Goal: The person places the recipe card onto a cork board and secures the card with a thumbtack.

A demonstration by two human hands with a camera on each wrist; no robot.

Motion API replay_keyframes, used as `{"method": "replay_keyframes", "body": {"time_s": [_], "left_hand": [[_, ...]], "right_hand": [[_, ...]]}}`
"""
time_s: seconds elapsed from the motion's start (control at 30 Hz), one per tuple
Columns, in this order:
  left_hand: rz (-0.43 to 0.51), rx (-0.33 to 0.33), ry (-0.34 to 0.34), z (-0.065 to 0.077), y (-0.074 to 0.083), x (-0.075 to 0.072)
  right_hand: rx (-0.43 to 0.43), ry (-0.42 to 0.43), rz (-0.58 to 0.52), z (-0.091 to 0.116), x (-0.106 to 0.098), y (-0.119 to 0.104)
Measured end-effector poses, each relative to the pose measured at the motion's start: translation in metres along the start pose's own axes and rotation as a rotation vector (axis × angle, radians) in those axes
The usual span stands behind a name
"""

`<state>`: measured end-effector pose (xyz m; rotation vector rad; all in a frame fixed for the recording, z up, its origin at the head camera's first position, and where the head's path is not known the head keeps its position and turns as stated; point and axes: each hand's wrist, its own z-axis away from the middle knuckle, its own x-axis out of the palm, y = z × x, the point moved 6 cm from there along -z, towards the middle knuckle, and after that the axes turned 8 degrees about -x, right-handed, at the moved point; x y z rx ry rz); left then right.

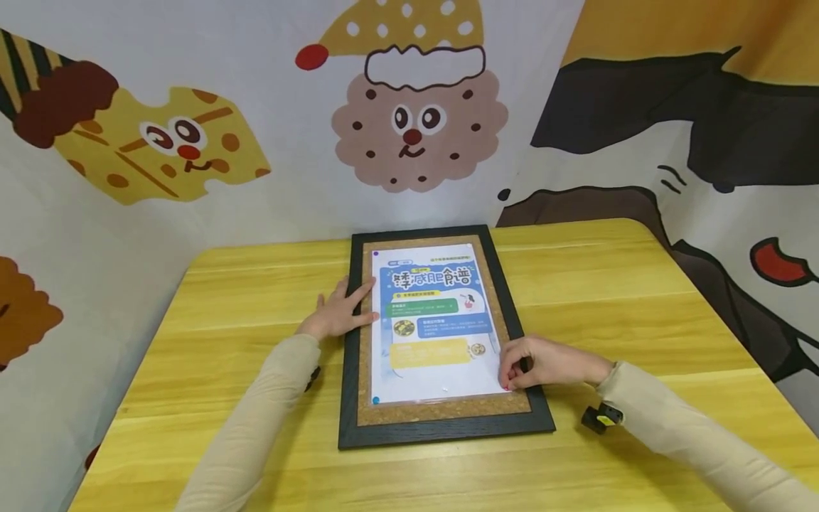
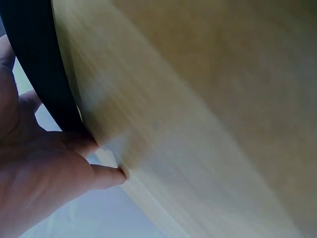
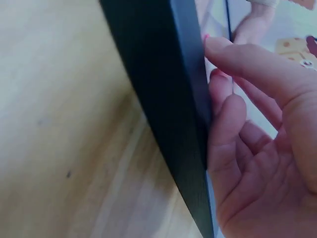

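A cork board (image 1: 448, 410) in a black frame (image 1: 444, 429) lies on the table, with a printed poster (image 1: 416, 386) on it. At the poster's lower right corner, my right hand (image 1: 544, 361) pinches a small pink pushpin (image 1: 507, 389) with curled fingers against the paper. In the right wrist view, the pin's pink edge (image 3: 206, 36) peeks out by a fingertip. My left hand (image 1: 339, 313) rests with spread fingers across the frame's left side, fingertips at the poster's edge. A purple pin (image 1: 375, 253) marks the top left corner and a blue pin (image 1: 375, 400) the bottom left.
The yellow wood-grain table (image 1: 224, 320) extends on both sides of the frame. Behind it hangs a white cloth (image 1: 281, 206) printed with cartoon food figures. A black wrist camera (image 1: 601, 418) sits under the right sleeve.
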<state>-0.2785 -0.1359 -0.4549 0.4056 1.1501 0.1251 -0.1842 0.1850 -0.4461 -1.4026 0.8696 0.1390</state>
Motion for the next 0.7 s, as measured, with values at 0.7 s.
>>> {"method": "replay_keyframes", "body": {"time_s": [0.7], "left_hand": [[0.020,0.027,0.088,0.001,-0.004,-0.006]], "right_hand": [[0.199,0.413,0.172,0.015,-0.054,0.025]]}}
